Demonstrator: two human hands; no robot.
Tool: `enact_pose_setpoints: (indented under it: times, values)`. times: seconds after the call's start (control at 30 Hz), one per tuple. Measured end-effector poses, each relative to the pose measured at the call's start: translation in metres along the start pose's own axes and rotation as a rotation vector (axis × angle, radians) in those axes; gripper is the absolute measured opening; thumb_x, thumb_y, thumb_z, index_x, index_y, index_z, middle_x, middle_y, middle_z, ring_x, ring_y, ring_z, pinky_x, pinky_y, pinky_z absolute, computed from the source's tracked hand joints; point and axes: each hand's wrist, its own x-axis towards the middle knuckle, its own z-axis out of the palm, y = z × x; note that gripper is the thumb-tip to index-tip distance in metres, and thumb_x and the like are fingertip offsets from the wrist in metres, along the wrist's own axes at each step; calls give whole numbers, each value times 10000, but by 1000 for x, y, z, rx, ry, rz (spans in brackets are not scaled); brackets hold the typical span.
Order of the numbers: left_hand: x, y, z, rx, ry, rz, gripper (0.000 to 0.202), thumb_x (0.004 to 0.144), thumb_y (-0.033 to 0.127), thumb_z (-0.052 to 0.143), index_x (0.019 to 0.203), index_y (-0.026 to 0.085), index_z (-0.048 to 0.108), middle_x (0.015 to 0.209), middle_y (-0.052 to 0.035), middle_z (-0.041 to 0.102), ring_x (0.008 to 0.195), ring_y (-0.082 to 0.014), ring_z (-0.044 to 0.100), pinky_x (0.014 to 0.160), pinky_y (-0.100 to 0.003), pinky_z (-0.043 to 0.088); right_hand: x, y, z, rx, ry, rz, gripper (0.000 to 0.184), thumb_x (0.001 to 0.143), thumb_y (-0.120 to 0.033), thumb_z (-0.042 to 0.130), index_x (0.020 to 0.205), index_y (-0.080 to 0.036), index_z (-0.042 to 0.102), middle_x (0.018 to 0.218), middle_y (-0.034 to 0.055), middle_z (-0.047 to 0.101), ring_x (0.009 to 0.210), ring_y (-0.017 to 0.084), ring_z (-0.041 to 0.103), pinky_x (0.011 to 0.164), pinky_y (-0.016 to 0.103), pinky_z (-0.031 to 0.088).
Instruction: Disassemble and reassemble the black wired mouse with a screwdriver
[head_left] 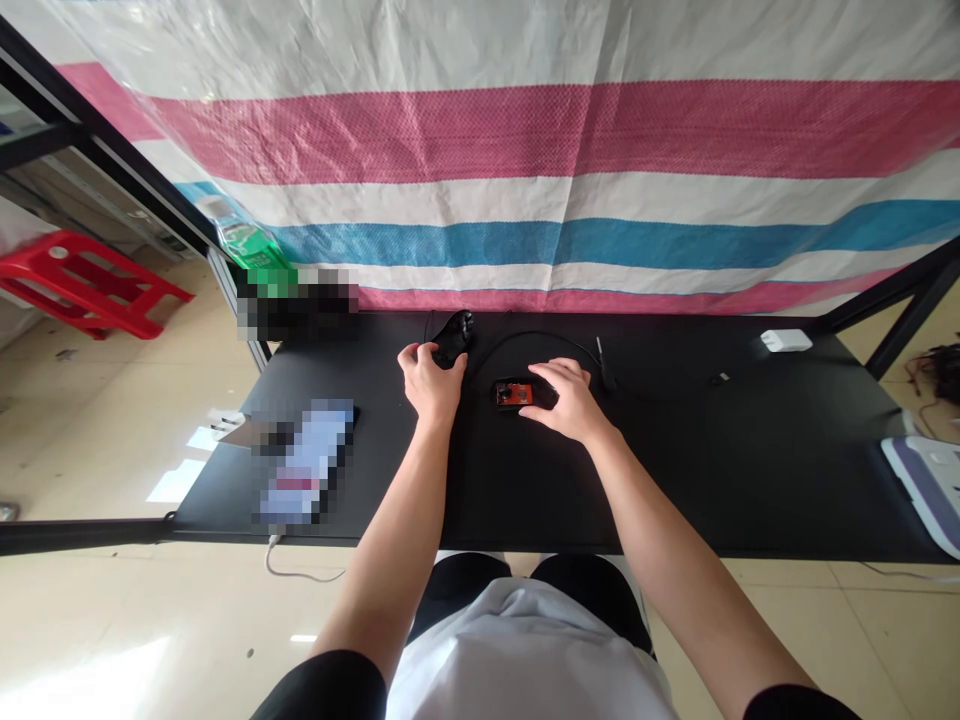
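Note:
On the black tabletop (675,470), my left hand (433,385) has its thumb and fingers at the near end of a black, rounded device like a computer mouse (454,333), pinching it from both sides. My right hand (568,398) is curved with thumb and fingers apart, around the right end of a small black case with an orange face (514,393). That case lies flat; its right end is partly hidden by my hand. A thin black cable (517,336) arcs behind both hands to a slim black piece with a metal rod (606,372).
A blurred phone (309,465) with a white cable lies left, beside a white plug (226,425). A green-labelled bottle (255,250) stands at the back left. Rightward are a white charger (786,341), a tiny dark piece (720,379) and a white-purple power strip (926,490). A striped sheet (487,140) hangs behind.

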Motion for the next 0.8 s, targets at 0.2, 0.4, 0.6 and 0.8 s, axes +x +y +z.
enact_pose_setpoints:
  times: [0.2, 0.4, 0.6, 0.8]
  values:
    - [-3, 3, 1, -60, 47, 80, 376, 740, 378, 711, 1056, 219, 583, 1322, -131, 458, 1097, -294, 604, 921, -431, 504, 0, -2, -1, -23, -39, -12, 615, 704, -367, 789, 1286, -263, 618, 1274, 101, 664, 1218, 362, 507, 988, 557, 390]
    - [-10, 2, 7, -153, 88, 279, 297, 776, 319, 654, 1038, 198, 584, 1262, -134, 507, 1093, -253, 600, 898, -371, 508, -1, -2, -1, -33, -55, -16, 611, 693, -309, 782, 1280, -257, 621, 1244, 99, 678, 1217, 359, 512, 994, 558, 374]
    - [-15, 3, 11, -229, -23, 397, 274, 764, 265, 645, 1027, 199, 602, 1223, -127, 545, 1037, -239, 608, 877, -359, 507, 0, -3, -2, -5, -71, -20, 599, 688, -270, 790, 1264, -242, 631, 1204, 113, 688, 1204, 351, 533, 990, 545, 387]
    - [-16, 2, 10, -303, -107, 460, 109, 796, 275, 598, 868, 203, 637, 884, -49, 647, 732, -160, 598, 729, -301, 500, 1, -3, -4, 84, -14, -37, 555, 690, -320, 800, 1223, -261, 656, 1180, 100, 689, 1169, 332, 558, 988, 534, 421]
